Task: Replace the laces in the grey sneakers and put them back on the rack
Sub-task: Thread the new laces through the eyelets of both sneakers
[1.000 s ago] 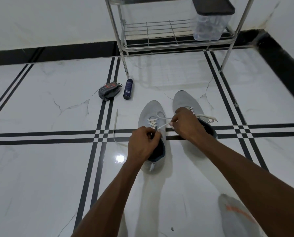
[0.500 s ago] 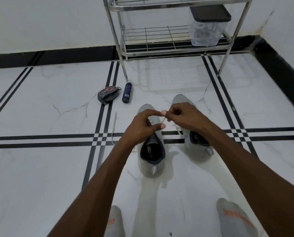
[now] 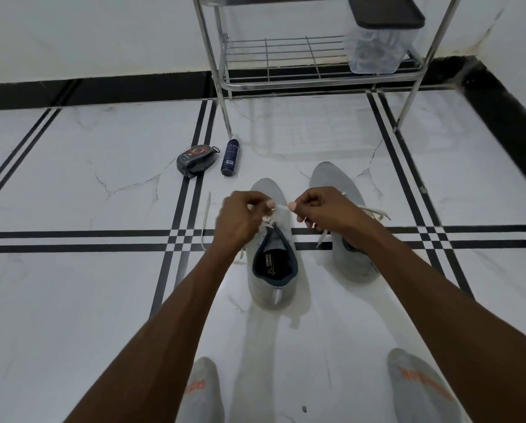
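left hand [image 3: 240, 221] pinches lace [image 3: 281, 207] | right hand [image 3: 325, 209] pinches it too (above sneaker [image 3: 274, 264])

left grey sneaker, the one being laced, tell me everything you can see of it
The left grey sneaker stands upright on the white tiled floor, toe pointing away toward the metal rack, beside its pair but apart from it. Its upper looks like soft grey knit, with a dark lining, a printed dark insole and a pale heel tab. A white lace runs through the eyelets; the left hand and right hand each pinch a part of it above the tongue.
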Available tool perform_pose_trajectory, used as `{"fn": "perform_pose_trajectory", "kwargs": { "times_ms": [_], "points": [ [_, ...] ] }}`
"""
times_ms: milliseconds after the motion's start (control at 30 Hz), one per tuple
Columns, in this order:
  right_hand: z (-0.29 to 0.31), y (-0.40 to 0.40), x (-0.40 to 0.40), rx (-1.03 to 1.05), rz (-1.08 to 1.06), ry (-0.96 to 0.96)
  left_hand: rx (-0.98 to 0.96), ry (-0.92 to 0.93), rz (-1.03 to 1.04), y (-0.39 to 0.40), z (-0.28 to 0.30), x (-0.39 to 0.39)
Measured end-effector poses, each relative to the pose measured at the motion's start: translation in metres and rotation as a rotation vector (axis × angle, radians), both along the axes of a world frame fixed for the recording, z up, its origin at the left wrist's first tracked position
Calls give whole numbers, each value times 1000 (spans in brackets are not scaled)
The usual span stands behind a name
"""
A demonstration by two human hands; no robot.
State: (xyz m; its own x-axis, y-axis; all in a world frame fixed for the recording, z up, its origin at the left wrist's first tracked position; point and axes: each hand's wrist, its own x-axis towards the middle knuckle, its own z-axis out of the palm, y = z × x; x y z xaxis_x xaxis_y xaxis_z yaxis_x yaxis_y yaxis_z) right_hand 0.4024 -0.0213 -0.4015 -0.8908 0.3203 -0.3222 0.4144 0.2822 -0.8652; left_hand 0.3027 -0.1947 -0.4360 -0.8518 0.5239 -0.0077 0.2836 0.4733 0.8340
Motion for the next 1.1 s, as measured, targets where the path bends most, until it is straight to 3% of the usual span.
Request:
{"fn": "perform_pose_trajectory", "kwargs": {
  "times_ms": [67,133,233,300,367,500,667,833,967,1100],
  "points": [
    [1,1,2,-16,-3,6,-110,90,283,-14,-6,-7],
    [1,-2,4,-60,5,12,-95,136,408,-28,-9,-9],
    [2,-7,1,-125,-19,2,96,-60,56,-24,3,0],
    [3,-8,-2,-138,-22,-11,70,-142,-167,-15,8,9],
    [2,-8,-3,-151,-19,-15,2,-74,-107,-12,2,9],
    [0,-6,1,-176,-6,-7,-10,83,233,-28,-13,-5],
    [2,-13,-3,-268,-61,4,71,-121,-126,-19,-1,10],
    [-2,-11,-5,-279,-32,-46,61,91,172,-21,-12,10],
    [-6,-11,-6,-409,-108,-39,-22,-47,77,-25,-9,19],
    [-3,-15,-8,-470,-58,-31,-38,-9,86,-27,-16,24]
  ]
}}
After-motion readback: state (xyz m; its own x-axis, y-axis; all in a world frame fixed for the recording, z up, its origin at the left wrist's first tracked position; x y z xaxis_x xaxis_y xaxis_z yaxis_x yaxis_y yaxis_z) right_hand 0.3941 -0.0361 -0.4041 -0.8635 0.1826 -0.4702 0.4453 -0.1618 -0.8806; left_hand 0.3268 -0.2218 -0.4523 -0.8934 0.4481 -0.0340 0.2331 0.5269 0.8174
